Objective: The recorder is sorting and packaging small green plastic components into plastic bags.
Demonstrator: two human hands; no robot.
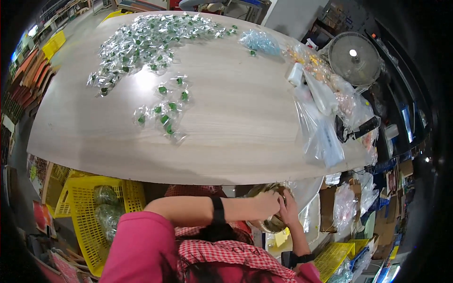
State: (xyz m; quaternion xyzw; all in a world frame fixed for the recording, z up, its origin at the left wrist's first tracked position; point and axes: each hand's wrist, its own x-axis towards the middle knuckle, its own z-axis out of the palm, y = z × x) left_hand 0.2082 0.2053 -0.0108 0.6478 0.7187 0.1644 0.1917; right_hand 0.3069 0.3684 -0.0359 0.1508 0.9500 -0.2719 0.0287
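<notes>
Just below the table's front edge, a round, shiny brown-gold object (273,225) is partly covered by my hands; its exact kind does not show. My left hand (265,205) reaches across from the left and lies over its top with curled fingers. From the right side, my right hand (289,209) grips its rim, its fingertips close beside the left ones. What the fingertips pinch, if anything apart from the object, is hidden. On the pale table (236,132), several small clear packets with green pieces (165,108) lie apart from a large pile of similar packets (141,45) at the far left.
Clear plastic bags (321,132) lie along the table's right side, near a round fan (354,59). A bluish plastic bundle (260,41) sits at the back. Yellow crates (85,226) stand below left, and a cardboard box (327,207) stands at right.
</notes>
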